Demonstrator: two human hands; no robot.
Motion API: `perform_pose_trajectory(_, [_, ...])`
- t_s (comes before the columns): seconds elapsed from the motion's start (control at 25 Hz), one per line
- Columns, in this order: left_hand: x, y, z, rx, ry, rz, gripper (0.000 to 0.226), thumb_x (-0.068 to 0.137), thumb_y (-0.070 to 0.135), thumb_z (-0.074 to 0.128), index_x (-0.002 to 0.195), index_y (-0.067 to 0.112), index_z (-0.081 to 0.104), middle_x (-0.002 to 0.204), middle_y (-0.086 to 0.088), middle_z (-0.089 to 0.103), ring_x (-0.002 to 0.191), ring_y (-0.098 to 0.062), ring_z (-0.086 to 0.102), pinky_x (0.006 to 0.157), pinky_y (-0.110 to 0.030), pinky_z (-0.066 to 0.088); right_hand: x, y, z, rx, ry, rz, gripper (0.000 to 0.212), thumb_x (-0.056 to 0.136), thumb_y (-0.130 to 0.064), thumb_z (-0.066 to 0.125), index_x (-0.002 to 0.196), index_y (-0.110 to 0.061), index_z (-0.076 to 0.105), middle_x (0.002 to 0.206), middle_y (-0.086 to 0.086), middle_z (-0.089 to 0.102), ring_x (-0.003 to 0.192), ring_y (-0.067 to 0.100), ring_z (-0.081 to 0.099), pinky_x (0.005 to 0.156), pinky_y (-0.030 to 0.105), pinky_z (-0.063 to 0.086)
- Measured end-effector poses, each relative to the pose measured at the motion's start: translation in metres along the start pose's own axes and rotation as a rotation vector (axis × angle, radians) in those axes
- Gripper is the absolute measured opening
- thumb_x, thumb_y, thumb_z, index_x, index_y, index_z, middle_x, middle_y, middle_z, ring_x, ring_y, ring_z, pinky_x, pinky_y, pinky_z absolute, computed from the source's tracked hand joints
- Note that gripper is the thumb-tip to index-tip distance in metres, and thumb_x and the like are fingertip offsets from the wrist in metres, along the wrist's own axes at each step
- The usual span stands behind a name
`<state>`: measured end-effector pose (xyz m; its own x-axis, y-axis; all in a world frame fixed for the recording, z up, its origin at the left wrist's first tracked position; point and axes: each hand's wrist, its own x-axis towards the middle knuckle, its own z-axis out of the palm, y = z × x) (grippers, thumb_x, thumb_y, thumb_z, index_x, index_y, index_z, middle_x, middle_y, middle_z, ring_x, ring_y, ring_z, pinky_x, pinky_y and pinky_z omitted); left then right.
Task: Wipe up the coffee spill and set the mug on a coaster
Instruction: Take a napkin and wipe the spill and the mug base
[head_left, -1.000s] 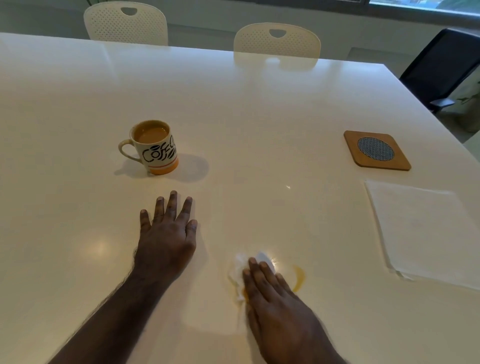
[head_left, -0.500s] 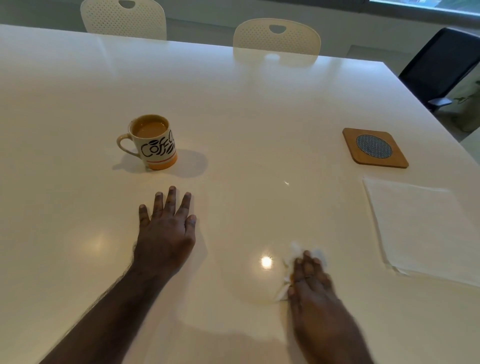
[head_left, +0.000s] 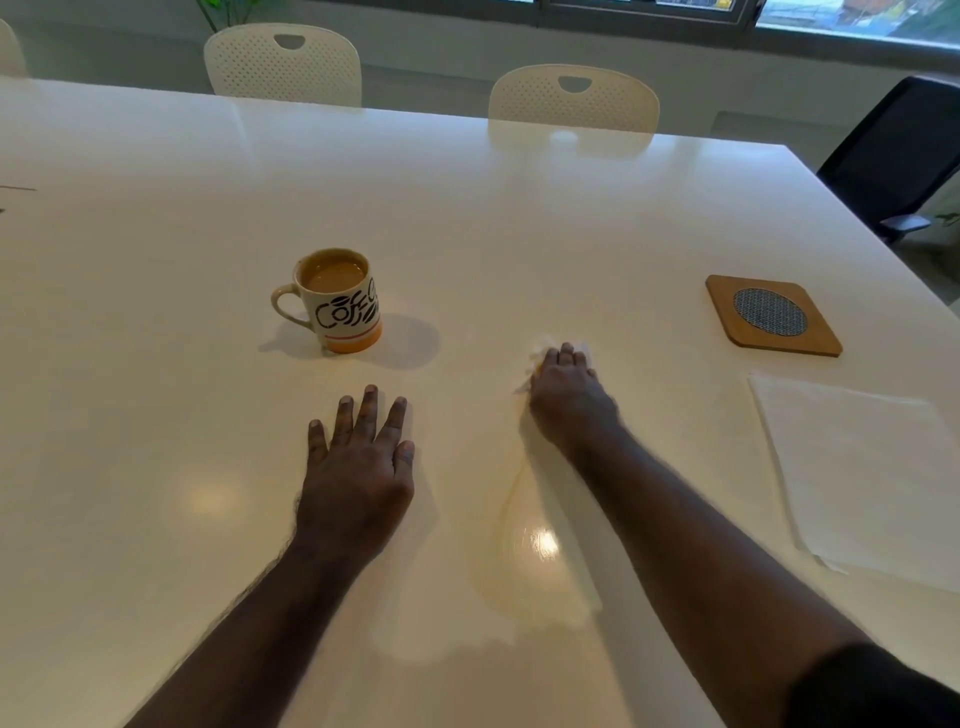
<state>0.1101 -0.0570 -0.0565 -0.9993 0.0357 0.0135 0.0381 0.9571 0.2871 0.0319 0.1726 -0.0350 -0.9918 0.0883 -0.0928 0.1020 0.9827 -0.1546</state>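
A cream mug with black "Coffee" lettering and an orange base stands on the white table, full of milky coffee, handle to the left. My right hand presses a crumpled white tissue onto the table to the right of the mug; only the tissue's edges show past the fingers. A faint wet coffee smear trails toward me from that hand. My left hand rests flat on the table just in front of the mug, holding nothing. A square wooden coaster with a grey woven disc lies at the right.
A stack of white paper napkins lies at the right, near the coaster. Two cream perforated chairs stand behind the far edge, and a black office chair stands at the right corner.
My right hand has pushed the tissue away from me, from the near spill up level with the mug's front. The brown puddle has become a thin smear. My left hand stays flat.
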Motion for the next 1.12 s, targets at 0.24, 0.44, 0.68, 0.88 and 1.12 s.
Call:
perform_pose_trajectory(0.24, [0.004, -0.003, -0.001, -0.015, 0.028, -0.084, 0.057, 0.100, 0.038, 0.018, 0.154, 0.023, 0.007, 0.164, 0.000, 0.000, 0.151, -0.019, -0.002, 0.121, -0.051, 0.000, 0.028, -0.066, 0.008, -0.028, -0.080, -0.221, 0.051, 0.102, -0.018, 0.024, 0.149, 0.000, 0.017, 0.159, 0.017, 0.012, 0.147, 0.030, 0.010, 0.116, 0.041, 0.017])
perform_pose_trajectory(0.44, [0.005, -0.005, -0.003, -0.121, 0.064, -0.090, 0.056, 0.100, 0.030, 0.023, 0.154, 0.020, 0.013, 0.164, -0.001, 0.006, 0.150, -0.016, 0.003, 0.121, -0.046, 0.000, -0.084, -0.070, 0.008, 0.014, -0.037, -0.543, 0.051, 0.103, -0.028, 0.029, 0.150, -0.009, 0.022, 0.158, 0.012, 0.017, 0.146, 0.025, 0.017, 0.114, 0.036, 0.022])
perform_pose_trajectory(0.68, [0.003, -0.006, -0.001, -0.118, 0.090, -0.092, 0.061, 0.094, 0.034, 0.020, 0.153, 0.021, 0.021, 0.163, 0.000, 0.011, 0.150, -0.016, 0.006, 0.121, -0.045, -0.002, -0.174, 0.016, 0.017, 0.008, 0.003, -0.639, 0.051, 0.087, -0.028, 0.040, 0.132, -0.012, 0.057, 0.143, 0.006, 0.048, 0.130, 0.019, 0.048, 0.108, 0.025, 0.032])
perform_pose_trajectory(0.88, [0.002, -0.004, -0.001, -0.086, 0.080, -0.091, 0.065, 0.090, 0.036, 0.018, 0.153, 0.021, 0.021, 0.164, -0.001, 0.010, 0.151, -0.017, 0.006, 0.121, -0.046, -0.001, -0.072, 0.087, 0.003, 0.035, 0.057, -0.164, 0.053, 0.102, -0.032, 0.022, 0.150, -0.010, 0.021, 0.159, 0.005, 0.015, 0.146, 0.020, 0.017, 0.114, 0.036, 0.026])
perform_pose_trajectory(1.12, [0.003, -0.005, -0.002, -0.083, 0.061, -0.087, 0.065, 0.091, 0.037, 0.017, 0.153, 0.022, 0.019, 0.164, 0.000, 0.008, 0.151, -0.017, 0.004, 0.121, -0.047, -0.001, -0.009, 0.025, 0.006, 0.003, -0.013, -0.184, 0.050, 0.102, -0.021, 0.026, 0.149, -0.003, 0.022, 0.159, 0.014, 0.016, 0.147, 0.025, 0.014, 0.116, 0.042, 0.024])
